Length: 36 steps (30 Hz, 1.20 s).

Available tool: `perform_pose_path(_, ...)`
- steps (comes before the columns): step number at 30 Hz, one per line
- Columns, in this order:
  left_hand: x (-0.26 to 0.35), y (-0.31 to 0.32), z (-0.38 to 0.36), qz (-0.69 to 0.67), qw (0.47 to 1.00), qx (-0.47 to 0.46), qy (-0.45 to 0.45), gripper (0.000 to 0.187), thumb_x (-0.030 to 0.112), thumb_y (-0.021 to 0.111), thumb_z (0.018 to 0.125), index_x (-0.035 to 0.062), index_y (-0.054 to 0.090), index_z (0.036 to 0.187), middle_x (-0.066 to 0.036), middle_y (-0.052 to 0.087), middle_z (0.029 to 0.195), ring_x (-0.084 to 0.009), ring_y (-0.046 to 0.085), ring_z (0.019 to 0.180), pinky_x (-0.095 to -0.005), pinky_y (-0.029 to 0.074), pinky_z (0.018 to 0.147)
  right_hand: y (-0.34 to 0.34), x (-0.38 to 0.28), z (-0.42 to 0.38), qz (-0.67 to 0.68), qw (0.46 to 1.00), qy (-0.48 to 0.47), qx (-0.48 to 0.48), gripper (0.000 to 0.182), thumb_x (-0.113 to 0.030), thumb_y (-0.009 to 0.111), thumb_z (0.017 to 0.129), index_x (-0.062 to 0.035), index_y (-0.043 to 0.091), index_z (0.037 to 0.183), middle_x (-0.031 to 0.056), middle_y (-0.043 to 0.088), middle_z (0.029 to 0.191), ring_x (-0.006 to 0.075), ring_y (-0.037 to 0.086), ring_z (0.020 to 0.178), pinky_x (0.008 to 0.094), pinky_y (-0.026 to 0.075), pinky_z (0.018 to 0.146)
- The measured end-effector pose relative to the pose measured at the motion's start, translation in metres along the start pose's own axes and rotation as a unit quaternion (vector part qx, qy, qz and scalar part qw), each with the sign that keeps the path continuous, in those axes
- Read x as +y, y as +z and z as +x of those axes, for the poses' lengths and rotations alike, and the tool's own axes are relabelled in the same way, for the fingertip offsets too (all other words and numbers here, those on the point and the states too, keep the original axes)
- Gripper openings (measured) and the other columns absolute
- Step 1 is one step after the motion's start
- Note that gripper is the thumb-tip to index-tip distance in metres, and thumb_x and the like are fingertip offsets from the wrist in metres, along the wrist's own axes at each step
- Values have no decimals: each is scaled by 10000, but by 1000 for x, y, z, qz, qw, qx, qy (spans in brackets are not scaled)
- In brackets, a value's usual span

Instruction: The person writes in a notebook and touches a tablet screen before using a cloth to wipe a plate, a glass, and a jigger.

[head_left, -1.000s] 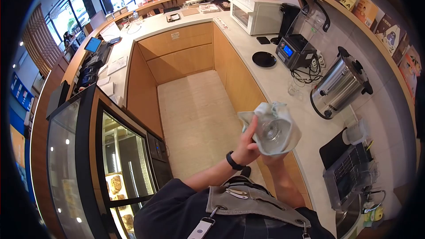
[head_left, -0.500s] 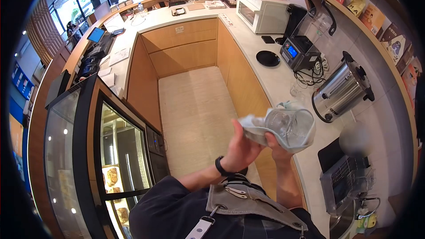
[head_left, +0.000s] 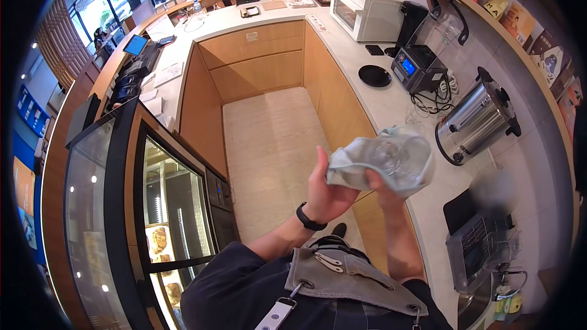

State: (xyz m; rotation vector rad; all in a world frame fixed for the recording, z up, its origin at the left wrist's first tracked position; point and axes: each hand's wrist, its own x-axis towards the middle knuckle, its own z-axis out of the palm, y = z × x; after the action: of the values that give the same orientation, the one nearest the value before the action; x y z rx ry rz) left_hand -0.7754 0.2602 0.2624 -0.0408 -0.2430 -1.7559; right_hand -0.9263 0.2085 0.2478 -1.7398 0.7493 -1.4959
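Note:
A clear glass vessel (head_left: 391, 156), smeared by motion, lies tilted inside a pale grey-green cloth (head_left: 350, 165) in front of my body. My left hand (head_left: 327, 190) supports the cloth from the left and below, its thumb pointing up. The right hand (head_left: 385, 190) grips glass and cloth from below, with its thumb across the cloth. The cloth hides some of the fingers on both sides.
The right counter (head_left: 345, 55) carries a white oven (head_left: 361, 12), a black round tray (head_left: 374, 76), a black device with a blue display (head_left: 419, 67), a steel urn (head_left: 474, 125) and a rack (head_left: 477, 244) near the sink. A glass display case (head_left: 177, 201) stands left.
The cloth and glass have turned slightly in my hands. My left hand has moved a little up and left, and the whole view has shifted slightly.

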Motion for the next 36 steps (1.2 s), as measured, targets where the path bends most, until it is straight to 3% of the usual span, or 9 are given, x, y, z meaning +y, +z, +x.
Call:
perform_pose_path(3, 0, -13, 6, -40, 996, -82, 12, 617, 557, 293, 1066, 128, 454, 1478, -115, 548, 1422, -273, 561, 1260, -431, 436, 1087, 36, 2, -11, 36, 997, -64, -7, 947, -188, 935, 676, -26, 404, 1443, 107, 556, 1335, 236, 550, 1246, 392, 469, 1050)
perform_pose_path(4, 0, -15, 5, 59, 997, -3, 52, 539, 494, 318, 1079, 161, 456, 1480, -114, 559, 1400, -282, 565, 1254, -431, 462, 1064, 41, 3, -14, 52, 995, -84, -13, 947, -211, 939, 678, -28, 413, 1445, 98, 570, 1322, 238, 542, 1263, 390, 460, 1061)
perform_pose_path(10, 6, -31, 5, 198, 977, 46, 64, 457, 416, 421, 1070, 84, 557, 1353, -104, 619, 1294, -229, 614, 1165, -393, 509, 1002, 16, -9, -10, 51, 991, 47, -111, 1114, -270, 998, 589, -9, 365, 1468, 110, 542, 1367, 237, 545, 1270, 400, 462, 1066)
perform_pose_path(14, 22, -47, 11, 110, 987, 53, -101, 398, 328, 480, 1064, 32, 572, 1314, -78, 662, 1188, -190, 654, 1043, -350, 538, 934, 21, -16, -19, 22, 997, -11, -79, 1074, -235, 985, 599, -3, 379, 1454, 113, 548, 1354, 235, 568, 1236, 398, 466, 1061)
perform_pose_path(19, 8, -23, 12, 142, 985, 100, -3, 359, 295, 458, 1079, 27, 595, 1275, -53, 659, 1187, -158, 645, 1041, -316, 536, 908, 36, 9, -12, -68, 987, -140, 29, 917, -177, 948, 641, 3, 440, 1383, 122, 602, 1269, 230, 627, 1136, 368, 527, 971)
perform_pose_path(22, -10, -12, 4, 135, 986, 95, 27, 384, 312, 448, 1087, 24, 593, 1296, -53, 656, 1219, -127, 633, 1066, -290, 521, 906, 26, 1, 8, 86, 996, 2, 23, 897, -158, 936, 640, 4, 441, 1369, 122, 597, 1256, 221, 628, 1108, 372, 527, 961)
perform_pose_path(25, 6, -17, 8, 196, 979, 54, -20, 374, 295, 447, 1088, 24, 576, 1313, -51, 647, 1251, -121, 623, 1091, -279, 508, 929, 27, 3, 14, 6, 994, -58, 89, 838, -141, 921, 650, 1, 468, 1341, 110, 612, 1206, 213, 636, 1066, 371, 535, 937)
perform_pose_path(29, 6, -26, 10, 174, 982, 78, 3, 390, 258, 467, 1080, 15, 537, 1376, -53, 626, 1304, -148, 607, 1175, -303, 494, 1011, 21, -7, 19, 41, 988, 117, 96, 876, -161, 931, 648, -5, 453, 1365, 107, 609, 1220, 206, 630, 1085, 371, 529, 949)
perform_pose_path(36, 19, -34, 38, -19, 998, -10, -52, 564, 427, 408, 1076, 88, 370, 1525, -92, 523, 1458, -259, 518, 1312, -450, 411, 1124, 49, 13, -4, 135, 989, -65, -19, 918, -250, 910, 685, -10, 420, 1423, 137, 582, 1334, 269, 584, 1233, 406, 487, 1042)
